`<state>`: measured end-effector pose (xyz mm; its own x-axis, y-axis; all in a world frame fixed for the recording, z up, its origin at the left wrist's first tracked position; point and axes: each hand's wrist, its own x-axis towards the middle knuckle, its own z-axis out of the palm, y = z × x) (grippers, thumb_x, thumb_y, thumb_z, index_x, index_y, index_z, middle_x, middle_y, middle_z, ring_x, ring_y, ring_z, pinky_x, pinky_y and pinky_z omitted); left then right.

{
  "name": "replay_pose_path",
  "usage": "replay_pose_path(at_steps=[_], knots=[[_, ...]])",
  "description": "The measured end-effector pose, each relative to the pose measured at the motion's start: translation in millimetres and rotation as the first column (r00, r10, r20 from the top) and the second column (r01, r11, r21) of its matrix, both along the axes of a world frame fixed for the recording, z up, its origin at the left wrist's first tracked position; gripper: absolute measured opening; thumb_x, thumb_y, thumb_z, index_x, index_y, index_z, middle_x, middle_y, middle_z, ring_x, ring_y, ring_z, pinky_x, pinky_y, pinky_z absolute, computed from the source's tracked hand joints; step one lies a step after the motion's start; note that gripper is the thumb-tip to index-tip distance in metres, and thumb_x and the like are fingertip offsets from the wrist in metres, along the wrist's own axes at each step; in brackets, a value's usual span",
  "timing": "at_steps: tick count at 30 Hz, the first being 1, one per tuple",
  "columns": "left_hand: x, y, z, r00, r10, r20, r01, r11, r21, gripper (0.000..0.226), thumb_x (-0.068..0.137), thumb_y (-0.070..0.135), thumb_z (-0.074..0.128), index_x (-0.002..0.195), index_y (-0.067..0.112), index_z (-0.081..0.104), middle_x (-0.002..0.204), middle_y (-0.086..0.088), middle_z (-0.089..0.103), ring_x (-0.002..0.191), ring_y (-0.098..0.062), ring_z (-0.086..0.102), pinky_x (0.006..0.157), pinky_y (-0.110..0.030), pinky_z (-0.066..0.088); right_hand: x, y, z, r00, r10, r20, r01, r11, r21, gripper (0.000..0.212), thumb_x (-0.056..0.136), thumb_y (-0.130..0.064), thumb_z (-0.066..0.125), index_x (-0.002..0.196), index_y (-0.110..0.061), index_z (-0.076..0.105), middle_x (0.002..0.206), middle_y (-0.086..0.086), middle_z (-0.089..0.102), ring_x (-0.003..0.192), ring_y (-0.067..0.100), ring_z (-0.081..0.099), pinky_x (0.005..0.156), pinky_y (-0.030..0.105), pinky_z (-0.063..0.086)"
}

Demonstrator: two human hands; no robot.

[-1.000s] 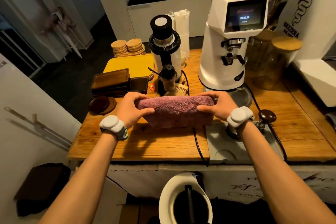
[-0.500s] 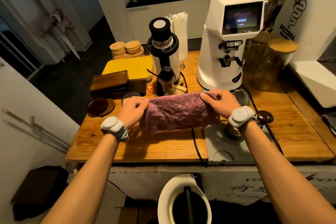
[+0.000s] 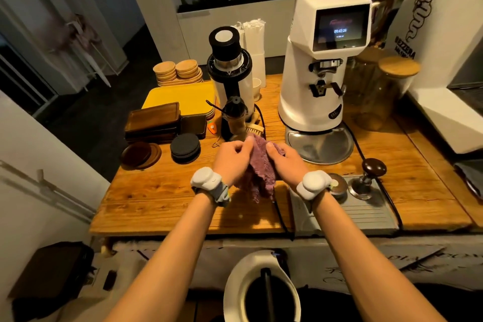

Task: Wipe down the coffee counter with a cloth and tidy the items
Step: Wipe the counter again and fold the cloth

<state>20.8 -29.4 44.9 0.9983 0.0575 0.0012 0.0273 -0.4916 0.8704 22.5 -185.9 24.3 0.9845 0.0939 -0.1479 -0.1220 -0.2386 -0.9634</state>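
The large white grinder (image 3: 317,81) is cut off at its hopper by the top edge. The espresso machine (image 3: 444,65) runs out of the right edge, its printed lettering only partly legible. Text on the grinder screen (image 3: 339,27) is too small to read. The purple cloth (image 3: 261,167) is partly hidden between the left hand (image 3: 231,158) and right hand (image 3: 283,162). The brush (image 3: 253,129) is half concealed behind the small grinder (image 3: 231,76). The white bin (image 3: 261,293) below the counter (image 3: 156,198) is cropped by the bottom edge.
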Motion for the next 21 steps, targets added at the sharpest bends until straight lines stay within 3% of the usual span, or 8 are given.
replay_pose_path(at_steps=[3,5,6,9,13,16,19,21], knots=[[-3.4,-11.7,-0.7,0.998,0.033,-0.047,-0.033,0.999,0.019,0.070,0.096,0.064,0.031,0.041,0.024,0.049,0.040,0.011,0.044,0.041,-0.006,0.040,0.054,-0.029,0.030,0.1,5.2,4.2,0.998,0.020,-0.052,-0.018,0.999,0.042,0.070,0.091,-0.072,0.031,0.106,-0.017,0.070,0.107,0.009,0.072,0.105,0.026,0.066,0.100,0.050,0.048],[-4.8,-12.3,-1.9,0.991,0.007,-0.134,-0.017,0.997,-0.071,0.078,0.092,0.074,0.018,0.058,0.027,0.070,0.061,0.011,0.069,0.060,-0.004,0.066,0.066,-0.030,0.050,0.1,3.5,5.0,0.993,0.061,-0.097,-0.049,0.992,0.120,0.090,0.079,-0.086,0.027,0.109,-0.013,0.072,0.106,0.010,0.074,0.105,0.026,0.068,0.101,0.048,0.048],[-5.7,-12.5,-2.5,0.982,-0.037,-0.185,0.006,0.986,-0.165,0.083,0.089,0.077,0.014,0.072,0.027,0.077,0.076,0.005,0.077,0.072,-0.013,0.074,0.073,-0.033,0.057,0.9,1.2,3.7,0.991,0.079,-0.108,-0.061,0.985,0.163,0.095,0.076,-0.088,0.031,0.106,-0.008,0.072,0.103,0.014,0.074,0.102,0.029,0.070,0.100,0.050,0.049],[-9.3,-12.2,-1.1,0.967,-0.108,-0.231,0.012,0.925,-0.381,0.091,0.084,0.082,0.016,0.087,0.017,0.080,0.089,-0.007,0.079,0.081,-0.024,0.076,0.068,-0.033,0.061,1.5,-4.8,-3.1,0.991,0.064,-0.115,-0.035,0.971,0.238,0.086,0.072,-0.082,0.055,0.105,-0.005,0.070,0.101,0.016,0.075,0.097,0.031,0.072,0.097,0.050,0.053],[-8.9,-5.4,-8.5,0.975,-0.128,-0.183,0.035,0.897,-0.441,0.090,0.089,0.074,0.015,0.094,0.010,0.078,0.089,-0.011,0.078,0.079,-0.023,0.075,0.066,-0.028,0.060,5.8,-8.3,-14.9,0.980,-0.028,-0.197,0.085,0.953,0.290,0.054,0.080,-0.050,0.072,0.117,-0.012,0.066,0.110,0.011,0.073,0.105,0.029,0.070,0.098,0.053,0.052],[-6.7,3.5,-17.7,0.986,0.024,-0.167,-0.087,0.923,-0.375,0.078,0.100,0.061,0.021,0.086,0.007,0.076,0.077,-0.010,0.073,0.067,-0.019,0.066,0.059,-0.026,0.052,8.6,-8.5,-17.8,0.972,-0.085,-0.218,0.145,0.951,0.274,0.025,0.089,-0.026,0.065,0.106,-0.009,0.069,0.107,0.016,0.073,0.105,0.035,0.068,0.098,0.057,0.049],[-0.8,10.8,-36.4,0.976,0.159,-0.151,-0.168,0.984,-0.052,0.046,0.099,0.056,0.037,0.095,0.018,0.064,0.091,0.002,0.062,0.089,-0.019,0.059,0.078,-0.031,0.045,8.7,-6.2,-18.3,0.951,-0.103,-0.292,0.217,0.895,0.390,0.023,0.091,-0.015,0.061,0.111,-0.005,0.064,0.112,0.020,0.071,0.108,0.037,0.067,0.098,0.055,0.050],[0.8,14.0,-51.0,0.957,0.167,-0.237,-0.157,0.986,0.058,0.051,0.095,0.061,0.041,0.118,0.018,0.057,0.109,0.003,0.058,0.103,-0.017,0.054,0.086,-0.031,0.040,7.2,-3.4,-17.8,0.935,-0.081,-0.345,0.258,0.824,0.505,0.023,0.092,-0.009,0.059,0.113,-0.001,0.061,0.114,0.023,0.070,0.107,0.036,0.068,0.096,0.050,0.053]])
